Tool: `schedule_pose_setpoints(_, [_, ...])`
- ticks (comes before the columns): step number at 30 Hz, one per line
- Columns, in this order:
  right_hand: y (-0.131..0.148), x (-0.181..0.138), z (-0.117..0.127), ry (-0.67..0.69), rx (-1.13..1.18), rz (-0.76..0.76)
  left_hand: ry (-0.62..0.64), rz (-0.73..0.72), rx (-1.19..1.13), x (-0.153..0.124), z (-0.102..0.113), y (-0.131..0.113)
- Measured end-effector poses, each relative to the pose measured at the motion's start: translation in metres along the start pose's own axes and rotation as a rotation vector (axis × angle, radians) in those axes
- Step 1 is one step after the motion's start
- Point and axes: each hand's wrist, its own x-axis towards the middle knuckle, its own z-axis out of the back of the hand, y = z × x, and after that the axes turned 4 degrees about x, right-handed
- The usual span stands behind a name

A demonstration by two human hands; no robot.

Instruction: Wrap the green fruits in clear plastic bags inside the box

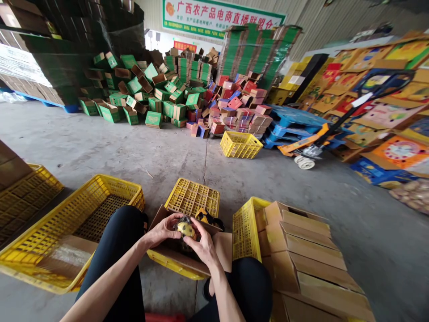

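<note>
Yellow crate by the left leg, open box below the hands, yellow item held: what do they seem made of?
Yellow crate: likely moulded plastic, slightly glossy; regular lattice holes.
Open box: likely cardboard, matte; brown, thin-walled.
Yellow item: material unclear; glossy, dark patches perhaps suggest plastic film.

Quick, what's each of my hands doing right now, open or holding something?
Left hand: closed around one side of the yellow item.
Right hand: closed on its other side, holding the same item.
</note>
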Motion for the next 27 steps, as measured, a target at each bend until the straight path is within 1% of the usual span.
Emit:
schedule_pose_setpoints(4, [0.001,0.004,-0.003,-0.027,0.123,-0.006,0.034,-0.005,-0.001,0.002,-0.002,-0.003])
schedule_pose_setpoints(9, [-0.005,0.006,-0.009,0.019,0.248,-0.048,0.092,0.002,0.059,0.0,-0.006,-0.009])
schedule_pose_setpoints(12, [-0.006,0.005,-0.01,0.038,0.214,-0.042,0.113,0.031,0.01,-0.002,-0.006,-0.009])
schedule_pose_setpoints(15, [-0.004,0.006,-0.008,0.035,0.101,-0.005,0.11,0.088,-0.032,-0.003,-0.005,-0.007])
schedule_pose_setpoints(17, [-0.003,0.008,-0.005,0.008,0.035,0.0,0.094,0.11,-0.047,-0.002,-0.004,-0.005])
schedule_pose_setpoints(19, [-0.004,0.009,-0.003,-0.049,0.001,-0.004,0.087,0.129,-0.066,-0.001,-0.003,-0.003])
schedule_pose_setpoints(21, [-0.006,0.009,0.0,-0.103,-0.009,0.002,0.087,0.163,-0.095,-0.001,-0.003,-0.001])
schedule_pose_setpoints(23, [-0.007,0.009,0.001,-0.119,-0.003,0.01,0.068,0.196,-0.137,0.0,-0.002,0.002])
schedule_pose_setpoints(27, [-0.007,0.009,0.001,-0.074,0.05,0.019,0.022,0.228,-0.195,0.0,-0.001,0.007])
